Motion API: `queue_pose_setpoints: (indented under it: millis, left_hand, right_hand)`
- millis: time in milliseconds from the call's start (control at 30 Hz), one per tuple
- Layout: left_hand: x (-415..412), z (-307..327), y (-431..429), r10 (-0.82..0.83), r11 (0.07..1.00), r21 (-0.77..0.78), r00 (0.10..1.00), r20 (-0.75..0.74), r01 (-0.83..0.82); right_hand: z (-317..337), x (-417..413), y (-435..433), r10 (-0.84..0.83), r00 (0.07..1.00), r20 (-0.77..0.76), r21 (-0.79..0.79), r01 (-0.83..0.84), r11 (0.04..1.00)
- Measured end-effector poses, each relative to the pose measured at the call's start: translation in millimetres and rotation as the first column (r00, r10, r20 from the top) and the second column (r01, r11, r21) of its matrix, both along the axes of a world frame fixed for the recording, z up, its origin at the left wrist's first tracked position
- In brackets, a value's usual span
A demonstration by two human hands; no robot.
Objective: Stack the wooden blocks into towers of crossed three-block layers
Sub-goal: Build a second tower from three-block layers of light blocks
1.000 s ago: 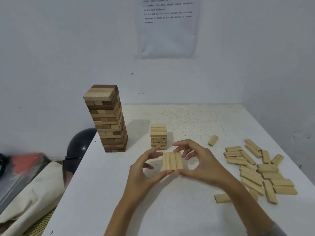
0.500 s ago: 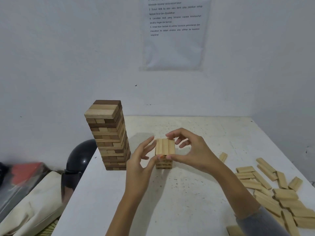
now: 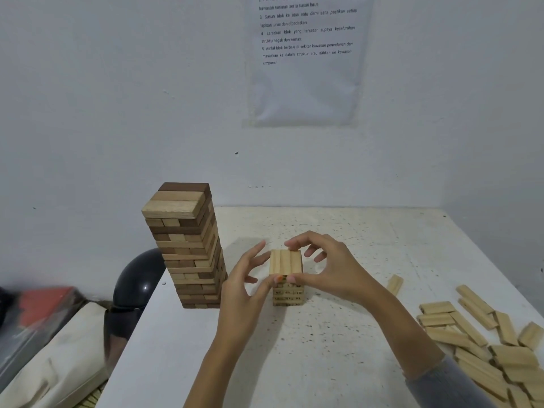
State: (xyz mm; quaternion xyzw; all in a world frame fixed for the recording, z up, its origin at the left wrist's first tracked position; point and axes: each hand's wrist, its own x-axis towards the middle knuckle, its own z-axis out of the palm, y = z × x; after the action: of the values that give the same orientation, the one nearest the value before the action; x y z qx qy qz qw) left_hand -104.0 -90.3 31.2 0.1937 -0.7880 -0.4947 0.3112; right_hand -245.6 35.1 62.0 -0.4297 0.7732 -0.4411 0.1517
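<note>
Now the left hand (image 3: pixel 241 293) and right hand (image 3: pixel 329 269) pinch a pale wooden three-block layer (image 3: pixel 286 262) atop the short pale block tower (image 3: pixel 288 296); next it likely needs squaring, then release

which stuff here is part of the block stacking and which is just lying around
In the job: left hand, right hand, the layer they hold, small tower under it, tall tower, loose blocks.
Lying about: helmet, cloth bag, wall sheet.
</note>
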Motion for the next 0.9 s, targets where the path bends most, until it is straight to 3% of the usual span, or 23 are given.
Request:
queue_pose_setpoints:
  millis: [600, 667, 733, 833, 900]
  left_hand:
    - [-1, -4, 5, -0.025, 1.0, 0.013, 0.998, 0.054, 0.024]
    - [0, -3, 9, -0.014, 0.999, 0.044, 0.999, 0.031, 0.012]
    - [0, 2, 15, 0.021, 0.99, 0.142, 1.0, 0.006, -0.021]
    - [-6, 8, 20, 0.055, 0.929, 0.368, 0.998, -0.016, -0.045]
    - [-13, 9, 21, 0.032, 0.882, 0.47, 0.999, -0.018, -0.02]
  right_hand:
    - [-7, 6, 5, -0.009, 1.0, 0.01, -0.007, 0.009, 1.0]
    - [-8, 8, 10, -0.038, 0.996, 0.085, -0.066, 0.043, 0.997]
    - [-11, 13, 13, -0.132, 0.959, 0.25, -0.173, 0.179, 0.969]
    - [-20, 28, 6, -0.247, 0.823, 0.512, -0.249, 0.417, 0.874]
    - [-27, 41, -2, -0.26, 0.759, 0.597, -0.219, 0.466, 0.857]
